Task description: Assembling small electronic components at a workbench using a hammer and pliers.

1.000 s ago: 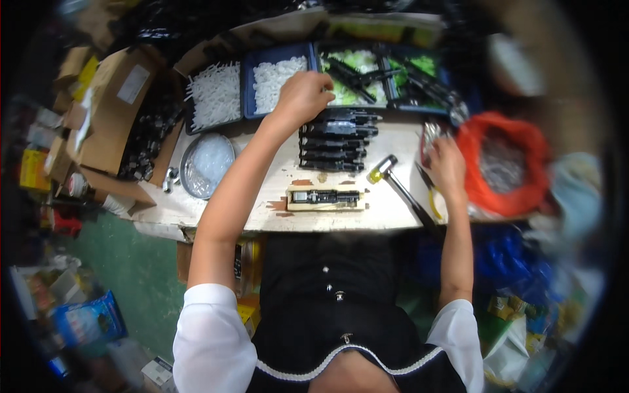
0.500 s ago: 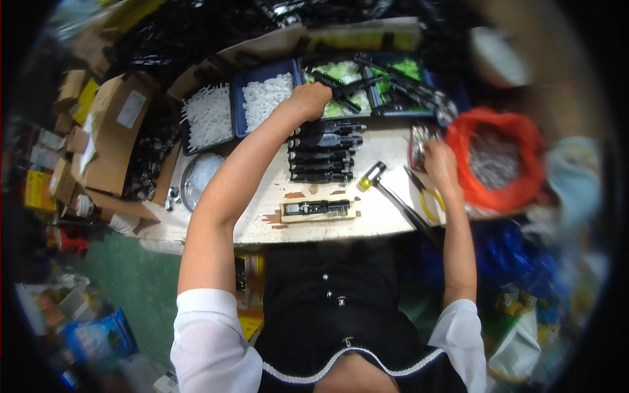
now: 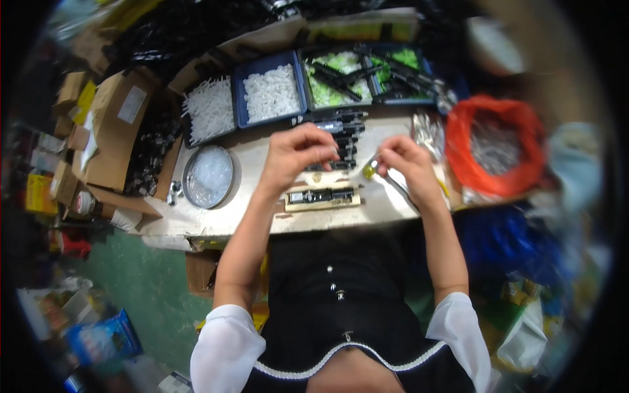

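Observation:
My left hand (image 3: 295, 156) hovers over the bench, fingertips pinched together; whatever they hold is too small to make out. Opposite it, my right hand (image 3: 407, 165) is also closed in a pinch, its content unclear. A hammer with a yellow face (image 3: 369, 171) lies partly behind my right hand. Between my forearms, a black, metal-topped assembly (image 3: 320, 196) sits in a pale wooden holder (image 3: 301, 207). Beyond it lies a row of similar black assemblies (image 3: 347, 128), partly covered by my left hand. My right hand mostly hides a yellow-handled tool (image 3: 444, 188).
Along the back stand a tray of white sticks (image 3: 209, 110), a blue tray (image 3: 240, 98) of white pieces, and trays with green pieces (image 3: 321, 98) under black parts. A round dish (image 3: 208, 177) and cardboard box (image 3: 114, 144) are left; small metal parts (image 3: 427, 134) and a red bag (image 3: 458, 154) right.
My left hand has come back from the tray with green pieces toward the bench middle. My right hand has left the small metal parts and moved left and nearer, above the hammer.

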A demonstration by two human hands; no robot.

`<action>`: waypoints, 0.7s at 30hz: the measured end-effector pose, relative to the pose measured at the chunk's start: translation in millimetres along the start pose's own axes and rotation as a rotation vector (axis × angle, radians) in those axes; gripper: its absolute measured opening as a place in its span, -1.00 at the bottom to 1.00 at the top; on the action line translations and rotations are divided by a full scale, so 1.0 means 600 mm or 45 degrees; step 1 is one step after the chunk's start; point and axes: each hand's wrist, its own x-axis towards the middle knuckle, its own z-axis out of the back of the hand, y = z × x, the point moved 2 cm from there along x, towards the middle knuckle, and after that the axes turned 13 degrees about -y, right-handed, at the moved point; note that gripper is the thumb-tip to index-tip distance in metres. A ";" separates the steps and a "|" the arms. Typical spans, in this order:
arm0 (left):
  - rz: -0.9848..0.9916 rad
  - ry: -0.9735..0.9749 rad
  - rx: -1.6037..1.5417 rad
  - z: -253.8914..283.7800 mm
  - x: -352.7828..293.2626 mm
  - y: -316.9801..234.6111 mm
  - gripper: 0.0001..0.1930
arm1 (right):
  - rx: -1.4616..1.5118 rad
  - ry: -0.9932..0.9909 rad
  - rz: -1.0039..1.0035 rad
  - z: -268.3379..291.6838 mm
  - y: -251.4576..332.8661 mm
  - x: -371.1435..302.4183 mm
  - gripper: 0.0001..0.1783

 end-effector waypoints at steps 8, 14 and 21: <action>0.042 -0.123 -0.323 0.009 -0.119 0.044 -0.91 | -0.002 0.339 -0.213 -0.091 -0.034 -0.027 -0.87; -0.063 -0.115 -0.214 0.012 -0.133 0.039 -0.91 | -0.092 0.425 -0.260 -0.102 -0.031 -0.032 -0.86; -0.177 -0.167 0.023 0.013 -0.143 0.031 -0.91 | -0.610 0.337 0.426 -0.123 -0.025 -0.043 -0.93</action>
